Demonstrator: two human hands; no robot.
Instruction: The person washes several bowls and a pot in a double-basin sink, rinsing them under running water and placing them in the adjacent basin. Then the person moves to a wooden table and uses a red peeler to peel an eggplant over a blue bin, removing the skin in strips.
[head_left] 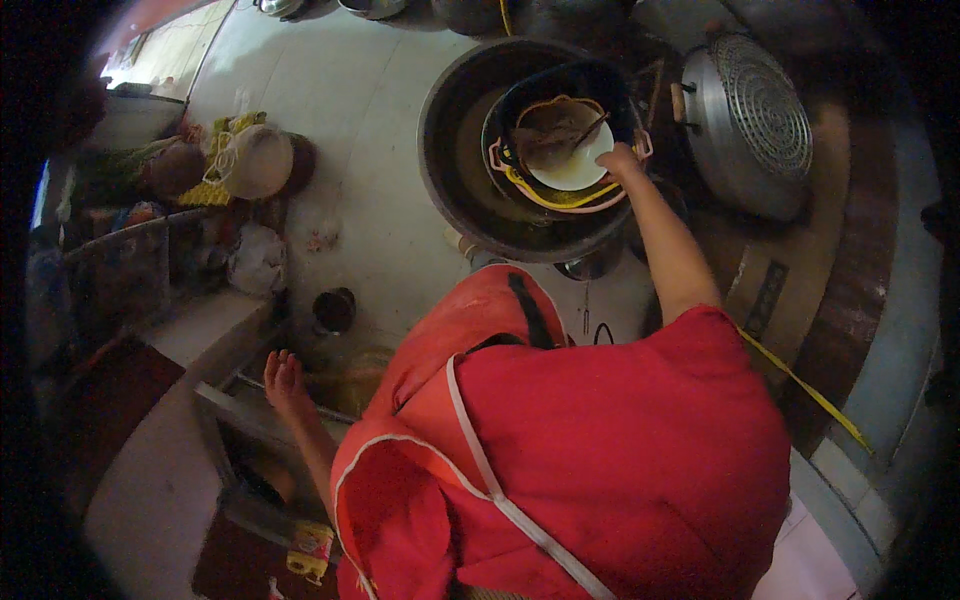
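My right hand (622,163) reaches out and grips the rim of a white bowl (582,170). Brownish stuff shows in or against the bowl, with a thin dark stick-like piece across it; the dim light hides what these are. The bowl is inside a pail with a pink rim (600,205), a dark lining and a yellow band. That pail stands within a large dark round tub (447,200). Away to the left, my left hand (285,377) hangs low beside a ledge, holding nothing visible, its fingers loosely extended.
A large metal pot with a perforated steamer tray (755,110) stands right of the tub. At left are a pale round container (258,162), a white plastic bag (257,260) and a small dark pot (334,311) on the floor. A yellow strap (810,392) runs along the right.
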